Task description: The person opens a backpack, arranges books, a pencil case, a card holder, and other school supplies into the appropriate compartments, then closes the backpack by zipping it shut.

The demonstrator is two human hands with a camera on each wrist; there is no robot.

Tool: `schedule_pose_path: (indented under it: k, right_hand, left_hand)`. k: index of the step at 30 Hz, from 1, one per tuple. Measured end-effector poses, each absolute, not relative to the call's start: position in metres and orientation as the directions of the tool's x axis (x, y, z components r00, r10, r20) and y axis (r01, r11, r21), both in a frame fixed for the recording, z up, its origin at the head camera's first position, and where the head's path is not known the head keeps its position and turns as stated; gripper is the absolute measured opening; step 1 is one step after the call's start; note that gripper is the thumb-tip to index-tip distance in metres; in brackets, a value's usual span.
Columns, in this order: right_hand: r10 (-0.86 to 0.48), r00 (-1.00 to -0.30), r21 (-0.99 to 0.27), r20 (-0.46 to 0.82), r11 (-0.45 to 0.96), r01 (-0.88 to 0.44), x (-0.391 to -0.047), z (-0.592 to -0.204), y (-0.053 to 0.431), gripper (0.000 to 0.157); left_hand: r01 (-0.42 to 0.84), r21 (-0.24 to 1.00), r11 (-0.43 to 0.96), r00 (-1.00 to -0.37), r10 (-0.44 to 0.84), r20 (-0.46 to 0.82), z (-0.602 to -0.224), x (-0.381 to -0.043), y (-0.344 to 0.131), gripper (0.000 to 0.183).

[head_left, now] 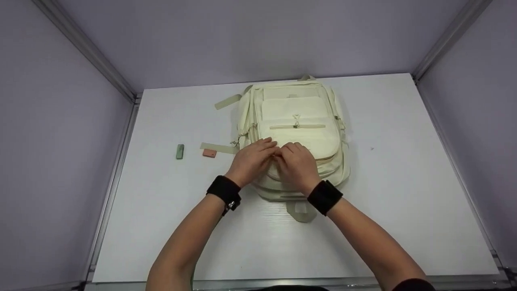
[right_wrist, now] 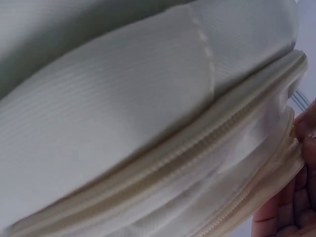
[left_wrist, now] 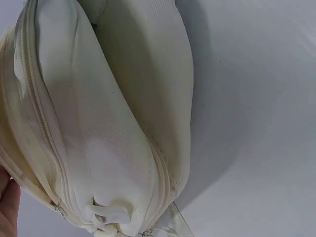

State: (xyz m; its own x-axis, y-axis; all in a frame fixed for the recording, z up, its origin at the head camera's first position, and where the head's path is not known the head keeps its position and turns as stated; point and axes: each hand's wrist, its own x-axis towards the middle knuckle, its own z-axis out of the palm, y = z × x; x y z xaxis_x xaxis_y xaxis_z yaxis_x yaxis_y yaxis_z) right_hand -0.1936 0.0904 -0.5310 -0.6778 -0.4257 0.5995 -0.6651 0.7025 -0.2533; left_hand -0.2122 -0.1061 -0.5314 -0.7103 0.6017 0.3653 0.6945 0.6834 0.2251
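A cream backpack point(head_left: 299, 109) lies flat on a white table, its front pockets facing up. Both hands meet over the lower part of its front pocket. My left hand point(head_left: 251, 159) grips the pocket's zippered edge from the left; in the left wrist view only some fingers point(left_wrist: 9, 205) show at that edge. Close beside it, my right hand point(head_left: 298, 165) pinches the same edge, and its fingers point(right_wrist: 284, 212) appear at the right of the right wrist view. Zipper teeth point(right_wrist: 222, 133) run along the pocket layers. The hands hide whatever lies between the fingertips.
Left of the backpack, a small orange-red block point(head_left: 209, 153) lies against a loose strap point(head_left: 218, 148). Farther left is a small green block point(head_left: 180, 151). Another strap point(head_left: 228, 102) sticks out at upper left. Grey walls point(head_left: 270, 40) enclose the table point(head_left: 396, 194) at the back and sides.
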Motion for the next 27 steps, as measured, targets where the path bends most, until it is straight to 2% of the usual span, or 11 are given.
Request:
schedule_pose_path:
  k: [5, 9, 13, 20, 27]
  right_hand:
    - [-0.413, -0.664, -0.244, 0.623, 0.704, -0.667, -0.202, -0.525, 0.108, 0.016]
    - [-0.386, -0.67, -0.242, 0.634, 0.724, -0.646, -0.212, -0.523, 0.14, 0.033]
    - [-0.331, -0.708, -0.278, 0.624, 0.753, -0.597, -0.224, -0.524, 0.174, 0.044]
    - [-0.326, -0.746, -0.368, 0.581, 0.713, -0.597, -0.245, -0.518, 0.205, 0.034]
    - [-0.256, -0.837, -0.448, 0.484, 0.749, -0.489, -0.256, -0.506, 0.209, 0.025]
  left_hand:
    - [0.645, 0.296, 0.704, -0.756, 0.532, 0.382, -0.524, -0.218, -0.102, 0.025]
    - [0.611, 0.377, 0.696, -0.782, 0.455, 0.427, -0.515, -0.226, -0.099, 0.024]
    - [0.57, 0.449, 0.688, -0.812, 0.389, 0.435, -0.504, -0.234, -0.098, 0.024]
    - [0.519, 0.509, 0.687, -0.845, 0.32, 0.429, -0.49, -0.244, -0.099, 0.024]
    - [0.488, 0.54, 0.685, -0.869, 0.329, 0.369, -0.485, -0.245, -0.097, 0.027]
